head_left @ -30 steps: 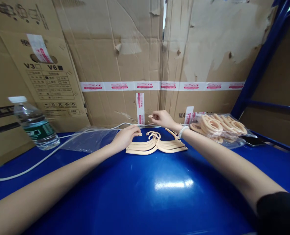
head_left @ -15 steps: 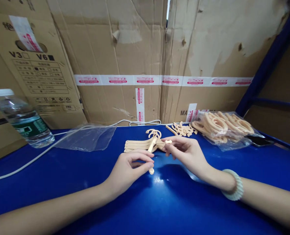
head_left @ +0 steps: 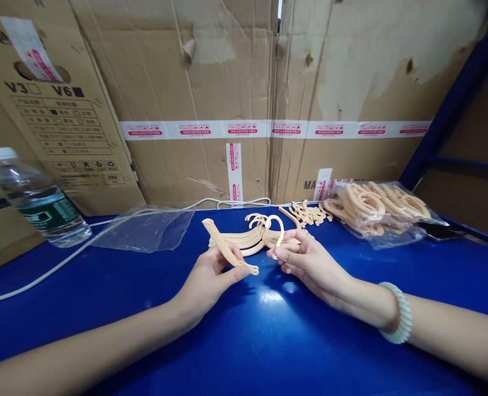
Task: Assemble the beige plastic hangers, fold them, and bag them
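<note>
My left hand [head_left: 214, 278] is closed on a beige hanger arm [head_left: 223, 246], a flat curved strip whose narrow end points toward my right hand. A beige hanger hook [head_left: 281, 223] is pinched in my right hand [head_left: 310, 264], its curve standing up above the fingertips. The two held pieces are apart. Just behind them on the blue table [head_left: 264, 341] lies a stack of beige hangers [head_left: 244, 239] with their hooks bunched together. My right hand partly hides the right side of that stack.
Loose hooks [head_left: 310, 213] lie in a pile behind my right hand. Right of them is a clear bag of beige hanger parts [head_left: 376, 212] beside a dark phone [head_left: 442, 231]. A water bottle [head_left: 41, 206], a flat plastic bag [head_left: 144, 231] and a white cable [head_left: 58, 279] lie left. Cardboard [head_left: 202, 165] stands behind.
My left hand has turned the hanger arm, so its wide end now points up and left. The hook in my right hand now stands upright. The view has shifted slightly.
</note>
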`<state>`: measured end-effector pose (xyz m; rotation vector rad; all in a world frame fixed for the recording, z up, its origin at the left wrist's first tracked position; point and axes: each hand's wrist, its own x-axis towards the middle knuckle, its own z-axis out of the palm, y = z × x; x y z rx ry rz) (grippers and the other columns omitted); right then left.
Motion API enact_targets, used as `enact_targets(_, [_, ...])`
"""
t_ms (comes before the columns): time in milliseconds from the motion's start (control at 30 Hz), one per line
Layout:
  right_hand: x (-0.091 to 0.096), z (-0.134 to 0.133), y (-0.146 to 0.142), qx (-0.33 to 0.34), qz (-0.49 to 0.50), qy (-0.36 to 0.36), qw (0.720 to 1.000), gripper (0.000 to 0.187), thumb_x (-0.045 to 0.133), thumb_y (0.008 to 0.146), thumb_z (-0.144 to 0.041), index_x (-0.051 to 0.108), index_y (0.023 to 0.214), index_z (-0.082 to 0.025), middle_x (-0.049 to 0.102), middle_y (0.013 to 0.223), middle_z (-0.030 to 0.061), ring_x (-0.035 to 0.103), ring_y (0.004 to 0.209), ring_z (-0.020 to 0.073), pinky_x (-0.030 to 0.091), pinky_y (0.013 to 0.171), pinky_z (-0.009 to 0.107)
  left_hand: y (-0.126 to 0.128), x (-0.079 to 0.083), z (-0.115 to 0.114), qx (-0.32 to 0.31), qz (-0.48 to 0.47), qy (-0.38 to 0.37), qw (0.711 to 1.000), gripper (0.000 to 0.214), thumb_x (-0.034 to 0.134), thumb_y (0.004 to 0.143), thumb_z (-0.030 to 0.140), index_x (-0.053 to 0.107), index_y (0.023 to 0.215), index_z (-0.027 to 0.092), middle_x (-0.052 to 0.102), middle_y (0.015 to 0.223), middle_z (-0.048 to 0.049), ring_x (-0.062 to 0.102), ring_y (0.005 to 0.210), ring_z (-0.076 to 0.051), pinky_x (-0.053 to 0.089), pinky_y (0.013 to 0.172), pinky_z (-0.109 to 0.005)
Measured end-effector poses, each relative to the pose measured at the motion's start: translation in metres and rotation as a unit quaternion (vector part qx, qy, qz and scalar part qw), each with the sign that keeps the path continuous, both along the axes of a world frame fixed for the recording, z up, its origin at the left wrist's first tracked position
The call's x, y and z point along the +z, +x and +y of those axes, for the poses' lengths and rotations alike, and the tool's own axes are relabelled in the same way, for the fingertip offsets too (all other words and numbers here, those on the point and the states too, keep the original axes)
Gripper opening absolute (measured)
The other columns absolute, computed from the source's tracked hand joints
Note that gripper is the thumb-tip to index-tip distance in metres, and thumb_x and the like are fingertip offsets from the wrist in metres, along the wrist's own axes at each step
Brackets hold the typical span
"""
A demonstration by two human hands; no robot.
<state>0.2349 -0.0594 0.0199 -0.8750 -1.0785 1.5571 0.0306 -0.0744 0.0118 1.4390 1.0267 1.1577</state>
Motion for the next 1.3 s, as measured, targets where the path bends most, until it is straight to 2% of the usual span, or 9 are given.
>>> enact_targets(100, [-0.001,-0.0001,-0.0008,0.043,-0.01,-0.007,0.999,0.043,0.092,0.056,-0.026,0.065,0.089,-0.017,0.075,0.075,0.0023,0.062,0.062,0.0085,0.049,0.058,0.019,0.0004,-0.0005,-0.001,-0.016,0.006,-0.004,1.0,0.025,0.078,0.07,0.028,0.055,0.077,0.018,0.062,0.074,0.0021,0.059,0.075,-0.016,0.046,0.074,-0.03])
enact_targets(233, [-0.0031,0.0002,-0.0009,0.089,-0.017,-0.01,0.996,0.03,0.091,0.058,-0.029,0.07,0.074,-0.015,0.073,0.077,0.0011,0.065,0.066,0.0089,0.053,0.063,0.02,-0.0006,0.0003,-0.0028,-0.035,0.027,0.019,0.999,0.022,0.075,0.073,0.026,0.054,0.074,0.018,0.061,0.075,0.002,0.057,0.075,-0.015,0.044,0.072,-0.028])
enact_targets(367, [-0.0029,-0.0019,-0.0007,0.119,-0.047,-0.021,0.991,0.031,0.09,0.061,-0.034,0.073,0.078,-0.015,0.073,0.081,0.0021,0.068,0.071,0.0092,0.055,0.067,0.018,-0.0034,0.0005,-0.0044,-0.058,0.046,0.038,0.997,0.02,0.072,0.078,0.028,0.054,0.076,0.019,0.061,0.079,0.0006,0.057,0.076,-0.016,0.043,0.07,-0.028])
enact_targets(533, [-0.0008,-0.0052,-0.0012,0.153,-0.054,-0.038,0.986,0.034,0.089,0.062,-0.037,0.07,0.078,-0.013,0.073,0.08,0.0043,0.072,0.078,0.014,0.058,0.075,0.023,-0.0062,-0.0003,-0.0038,-0.067,0.085,0.088,0.99,0.019,0.07,0.081,0.029,0.055,0.077,0.018,0.063,0.081,-0.0011,0.059,0.077,-0.017,0.044,0.07,-0.029])
enact_targets(767, [-0.002,-0.0049,-0.0028,0.15,-0.063,-0.028,0.986,0.04,0.091,0.058,-0.038,0.064,0.077,-0.014,0.071,0.07,0.0004,0.072,0.069,0.0129,0.057,0.07,0.023,-0.0073,-0.005,-0.0023,-0.089,0.098,0.131,0.983,0.015,0.07,0.08,0.024,0.056,0.078,0.019,0.065,0.083,-0.0017,0.061,0.078,-0.018,0.046,0.072,-0.03])
enact_targets(1100, [-0.0027,-0.0065,-0.0073,0.119,-0.128,0.059,0.983,0.048,0.087,0.057,-0.05,0.058,0.074,-0.016,0.068,0.056,-0.0007,0.066,0.054,0.0117,0.053,0.057,0.023,-0.0012,-0.0031,-0.0058,-0.098,0.044,0.052,0.993,0.019,0.072,0.078,0.025,0.054,0.077,0.018,0.06,0.076,0.0009,0.058,0.073,-0.015,0.044,0.065,-0.026])
enact_targets(1300, [-0.0056,-0.0063,-0.0099,0.111,-0.124,0.072,0.983,0.042,0.09,0.055,-0.038,0.058,0.071,-0.017,0.067,0.052,-0.0022,0.063,0.049,0.0119,0.051,0.052,0.023,-0.0003,-0.008,-0.0049,-0.074,0.057,0.059,0.994,0.02,0.072,0.076,0.023,0.053,0.074,0.019,0.056,0.072,0.0037,0.055,0.069,-0.013,0.046,0.064,-0.024])
